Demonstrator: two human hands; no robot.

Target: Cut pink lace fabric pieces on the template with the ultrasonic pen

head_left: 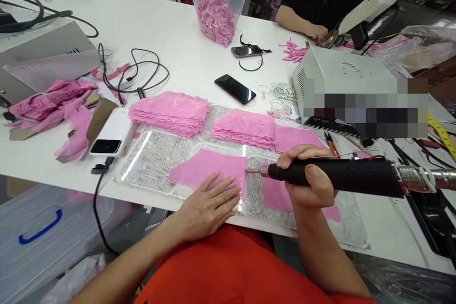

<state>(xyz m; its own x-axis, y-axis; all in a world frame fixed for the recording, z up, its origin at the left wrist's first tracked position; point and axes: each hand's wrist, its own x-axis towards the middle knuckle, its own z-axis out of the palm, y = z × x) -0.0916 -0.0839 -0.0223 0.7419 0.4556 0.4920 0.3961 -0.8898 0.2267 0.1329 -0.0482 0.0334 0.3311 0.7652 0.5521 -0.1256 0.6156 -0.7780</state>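
A pink cut fabric piece (203,166) lies on a patterned, clear-edged mat (156,152). My left hand (210,209) presses flat on it with the fingers stretched out. My right hand (309,180) is wrapped round a black handheld tool (356,176) with a thin metal tip, like an ultrasonic welding pen. The tip meets the right edge of the fabric piece. Behind it are two stacks of pink lace pieces, a left stack (171,113) and a right stack (244,128). Another pink piece (278,194) lies partly under my right hand.
A white power bank (114,130) with a cable stands left of the mat. Farther back are a black phone (235,89), a bag of pink scraps (217,19) and a grey machine box (342,69). A co-worker's hand (318,32) rests across the table.
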